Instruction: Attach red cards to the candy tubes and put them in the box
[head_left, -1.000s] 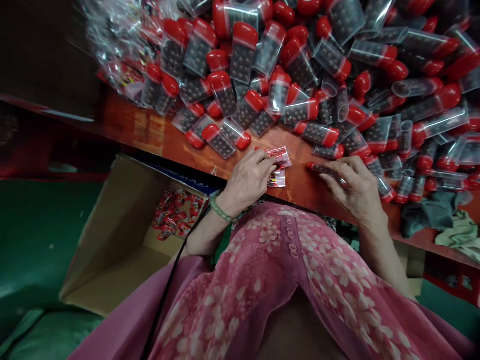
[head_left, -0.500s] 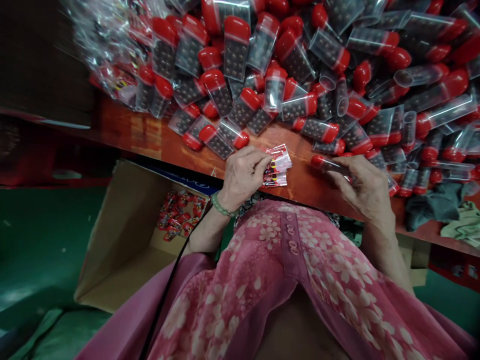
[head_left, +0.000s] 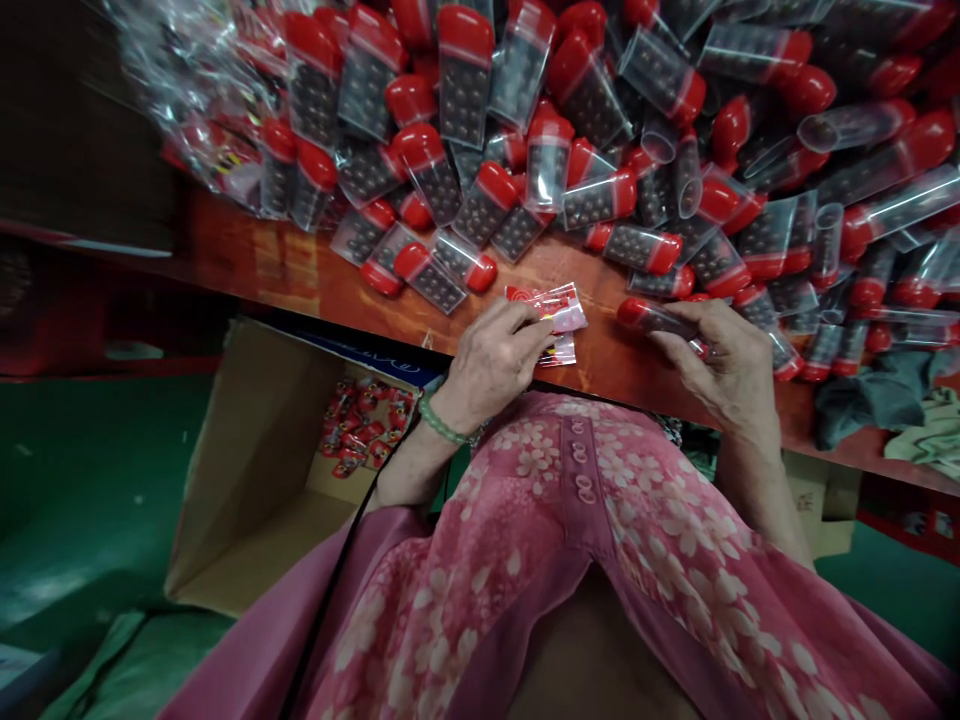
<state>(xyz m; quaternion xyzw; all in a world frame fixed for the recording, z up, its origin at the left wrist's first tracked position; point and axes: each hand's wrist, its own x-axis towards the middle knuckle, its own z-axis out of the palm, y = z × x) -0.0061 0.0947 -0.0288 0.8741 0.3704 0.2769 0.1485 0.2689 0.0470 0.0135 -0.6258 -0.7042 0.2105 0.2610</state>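
My left hand (head_left: pixel 496 360) is pinched at the edge of a red and pink printed plastic packet (head_left: pixel 566 307), which lies over another such packet (head_left: pixel 559 350) near the table's front edge. Its fingertips partly cover both. My right hand (head_left: pixel 724 358) has thumb and fingers closed around a red-capped clear container (head_left: pixel 646 316) with dark contents, held just above the table and lying sideways. Behind both hands is a big heap of similar clear containers (head_left: pixel 465 75) with red caps, many filled with dark round beads.
The reddish wooden table (head_left: pixel 300 285) runs across in front of me. At the back left lies a pile of clear printed wrappers (head_left: pixel 195 100). An open cardboard box (head_left: pixel 247 430) below the table holds red packed pieces (head_left: pixel 360 425). Grey cloth (head_left: pixel 855 400) lies at right.
My left hand has moved slightly right over the packets, and more of the upper packet's red end now shows. My right hand still holds the container, nearly in place. The view has shifted slightly.
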